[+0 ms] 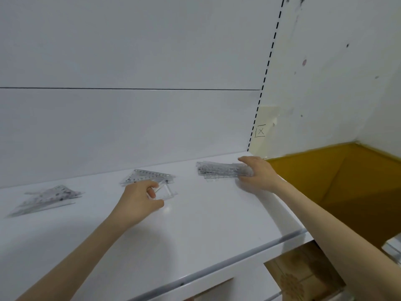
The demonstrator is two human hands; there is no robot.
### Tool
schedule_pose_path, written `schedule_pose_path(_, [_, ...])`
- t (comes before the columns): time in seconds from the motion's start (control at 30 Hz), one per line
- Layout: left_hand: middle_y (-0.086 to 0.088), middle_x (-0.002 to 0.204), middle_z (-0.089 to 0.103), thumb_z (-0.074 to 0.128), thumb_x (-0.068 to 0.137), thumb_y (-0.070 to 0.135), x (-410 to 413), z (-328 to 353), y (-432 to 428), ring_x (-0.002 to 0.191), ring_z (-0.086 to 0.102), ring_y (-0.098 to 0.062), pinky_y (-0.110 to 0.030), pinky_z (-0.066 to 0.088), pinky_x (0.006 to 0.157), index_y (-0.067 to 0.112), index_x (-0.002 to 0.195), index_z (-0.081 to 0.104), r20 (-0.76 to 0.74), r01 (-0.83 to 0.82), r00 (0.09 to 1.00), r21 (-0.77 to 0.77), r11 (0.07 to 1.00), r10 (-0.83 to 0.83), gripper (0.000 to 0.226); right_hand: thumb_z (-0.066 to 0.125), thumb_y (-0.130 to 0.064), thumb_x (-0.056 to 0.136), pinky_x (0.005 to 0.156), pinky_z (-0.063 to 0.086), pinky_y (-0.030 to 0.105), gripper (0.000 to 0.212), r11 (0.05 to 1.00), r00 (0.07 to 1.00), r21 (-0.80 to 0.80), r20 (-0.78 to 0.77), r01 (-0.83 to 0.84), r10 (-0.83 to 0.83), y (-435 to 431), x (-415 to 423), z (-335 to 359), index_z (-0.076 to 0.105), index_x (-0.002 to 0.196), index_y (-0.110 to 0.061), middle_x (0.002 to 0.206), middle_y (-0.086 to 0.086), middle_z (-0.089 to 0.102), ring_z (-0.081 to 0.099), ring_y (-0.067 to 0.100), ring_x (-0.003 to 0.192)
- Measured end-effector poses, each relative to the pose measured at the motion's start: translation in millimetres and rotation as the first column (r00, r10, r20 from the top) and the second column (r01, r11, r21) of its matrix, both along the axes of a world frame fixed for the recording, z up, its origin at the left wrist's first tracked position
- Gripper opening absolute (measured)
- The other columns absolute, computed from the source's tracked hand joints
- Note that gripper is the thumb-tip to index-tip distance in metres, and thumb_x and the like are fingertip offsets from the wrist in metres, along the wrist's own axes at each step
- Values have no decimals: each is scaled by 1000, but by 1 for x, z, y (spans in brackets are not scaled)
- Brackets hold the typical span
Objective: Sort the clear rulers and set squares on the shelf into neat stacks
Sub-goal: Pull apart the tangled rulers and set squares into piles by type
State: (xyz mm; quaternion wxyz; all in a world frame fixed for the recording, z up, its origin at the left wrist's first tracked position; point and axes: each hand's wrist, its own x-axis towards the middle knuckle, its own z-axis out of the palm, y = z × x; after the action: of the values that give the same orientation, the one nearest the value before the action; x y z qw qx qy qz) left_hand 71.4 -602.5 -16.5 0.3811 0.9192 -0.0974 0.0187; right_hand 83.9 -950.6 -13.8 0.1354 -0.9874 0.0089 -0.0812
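Head view: left hand (141,199) pinches a set square (168,193); right of it, right hand (257,173) grips ruler stack (219,169) — likely light, stiff, slippery; take edges.

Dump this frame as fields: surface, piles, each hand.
surface: white shelf
left pile: clear pieces, apparently set squares, blurred, scattered, untouched
middle pile: clear set squares, fanned
ruler stack: clear straight rulers, right of the middle pile
left hand: pinches one clear set square at the middle pile's front
right hand: grips the ruler stack's right end
sorted: three groups, not yet neat
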Motion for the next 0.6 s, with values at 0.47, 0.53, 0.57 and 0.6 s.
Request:
schedule_pose_path(0.47, [10,84,60,72,72,15,-27,12,31,59,53,1,-14,44,58,25,104,65,25,126,992,40,991,-127,34,76,-39,77,90,45,34,55,855,855,-75,-133,-513,501,189,-25,33,58,126,-23,119,-5,64,56,18,110])
schedule_pose_path(0.53, [12,87,61,71,73,20,-27,11,54,69,55,-2,-23,48,69,26,106,64,31,33,999,79,996,-36,35,74,-40,79,92,45,35,57,870,875,-112,-134,-480,465,191,-14,34,55,130,-23,124,-5,63,54,19,115])
schedule_pose_path(0.57, [12,88,61,70,73,22,-28,10,67,73,55,-3,-26,48,72,26,107,63,27,-6,1000,90,996,4,35,73,-40,81,93,45,36,59,880,887,-123,-124,-458,444,193,-7,34,52,134,-23,127,-5,61,53,19,118])
schedule_pose_path(0.6, [11,89,62,69,75,22,-30,9,79,74,56,-5,-27,48,72,25,108,62,21,-40,999,95,995,38,34,71,-40,83,94,44,35,60,890,898,-123,-109,-439,427,195,1,33,48,136,-22,130,-4,60,52,21,120])
